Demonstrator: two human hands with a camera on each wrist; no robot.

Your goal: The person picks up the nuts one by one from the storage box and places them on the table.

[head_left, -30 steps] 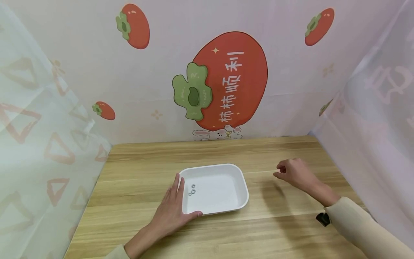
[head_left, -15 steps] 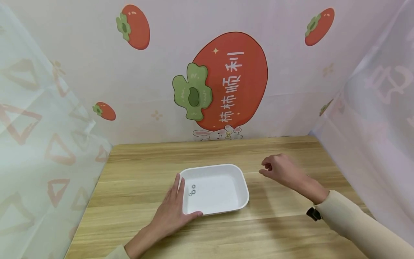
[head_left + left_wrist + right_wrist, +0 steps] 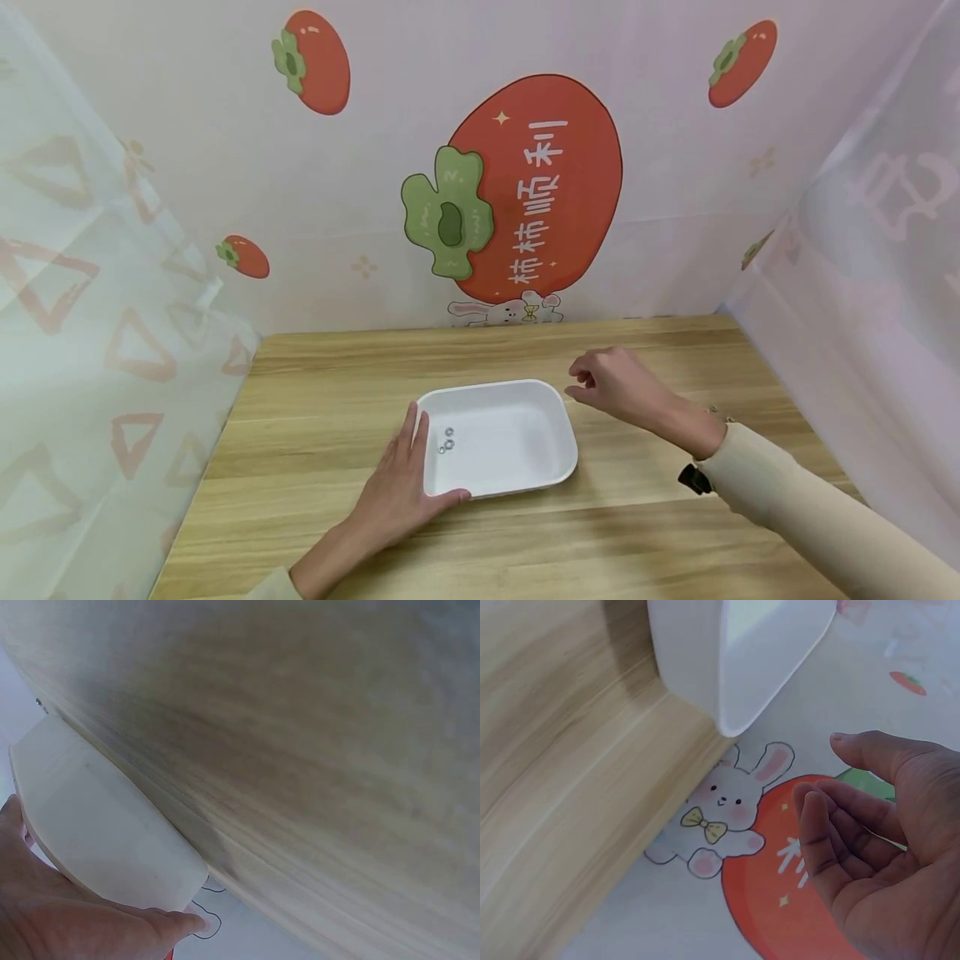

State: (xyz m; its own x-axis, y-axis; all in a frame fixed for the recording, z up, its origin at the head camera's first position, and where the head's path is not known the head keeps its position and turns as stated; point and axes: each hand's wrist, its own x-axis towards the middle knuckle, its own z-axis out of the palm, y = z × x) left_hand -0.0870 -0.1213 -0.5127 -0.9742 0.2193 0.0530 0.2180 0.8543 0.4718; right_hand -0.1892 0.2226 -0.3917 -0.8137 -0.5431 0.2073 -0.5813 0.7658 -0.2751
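Note:
A white rectangular tray (image 3: 510,450) sits on the wooden table in the head view. Inside it, near the left wall, lie three small metal nuts (image 3: 449,444). My left hand (image 3: 401,479) rests along the tray's left side, fingers straight and thumb at the front rim; the left wrist view shows this hand (image 3: 82,919) touching the tray wall. In the air by the tray's far right corner is my right hand (image 3: 618,385). Its fingers are loosely bent, with the thumb apart from them in the right wrist view (image 3: 889,847), and nothing shows between them.
A few small metal pieces (image 3: 713,408) lie on the table (image 3: 337,375) at the right, partly behind the right wrist. A printed cloth wall (image 3: 360,192) stands at the table's back edge. More cloth hangs at the left and right.
My right hand has moved left, from the right part of the table towards the tray's far right corner. Small metal pieces now show behind its wrist. The left hand and tray stay put.

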